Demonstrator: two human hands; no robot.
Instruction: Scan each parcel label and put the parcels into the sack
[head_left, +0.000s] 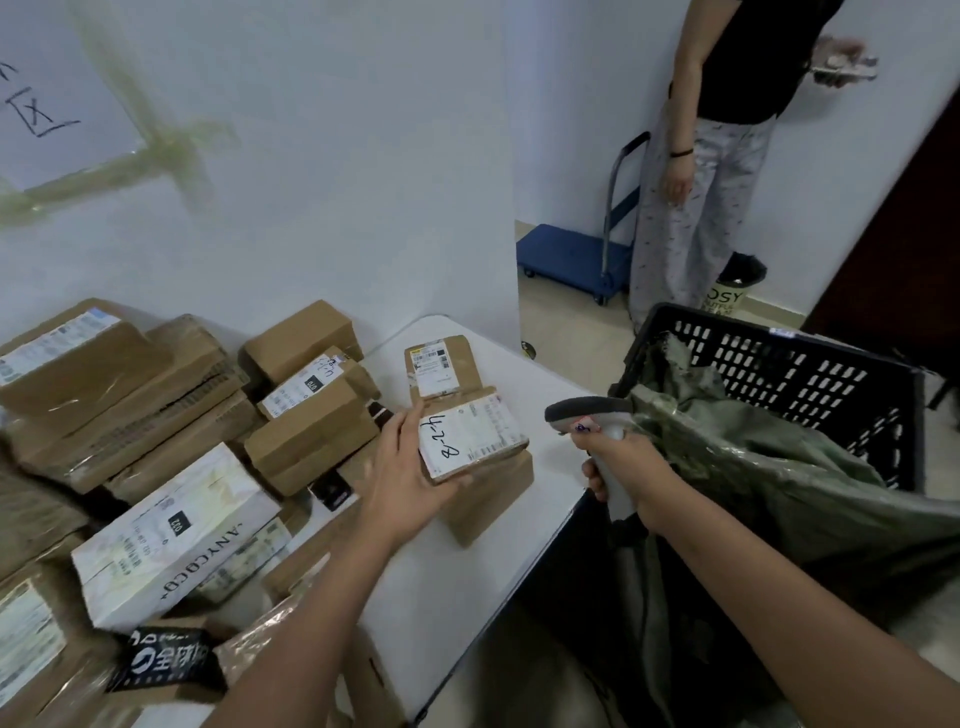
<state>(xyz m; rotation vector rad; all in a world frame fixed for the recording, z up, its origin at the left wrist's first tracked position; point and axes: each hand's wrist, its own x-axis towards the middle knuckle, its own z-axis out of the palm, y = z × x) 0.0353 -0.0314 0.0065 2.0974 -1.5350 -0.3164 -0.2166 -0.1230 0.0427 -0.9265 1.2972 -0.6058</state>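
Parcel (475, 441), a small brown carton with a white label handwritten "4-2-8" on top, sits just right of the frame's centre, atop another brown box (491, 499) near the right edge of the white table (452, 597). Its long axis runs from lower left to upper right, tilted up a little at the near end. The left hand (402, 475) lies directly to its left and is clearly the nearer one: the thumb rests along the upper left edge and the fingers curl under the near end, so the carton is pinched between them. The label faces upward, toward the right.

To the right, apart from the carton, the right hand (615, 457) is wrapped tightly round the grip of a grey handheld barcode scanner (587, 415), whose head points left toward the label. I judge the scan to be the step in hand; it turns on the label staying open to the scanner's head across that short gap.

Farther right, a green sack (753, 467) hangs open in a black plastic basket (779, 364), so the parcel would travel rightward from the left hand.

A second labelled carton (441, 366) lies just behind. Many more parcels (171, 467) are heaped across the left of the frame. At upper right a standing person (717, 156) is beside a blue platform trolley (576, 254).
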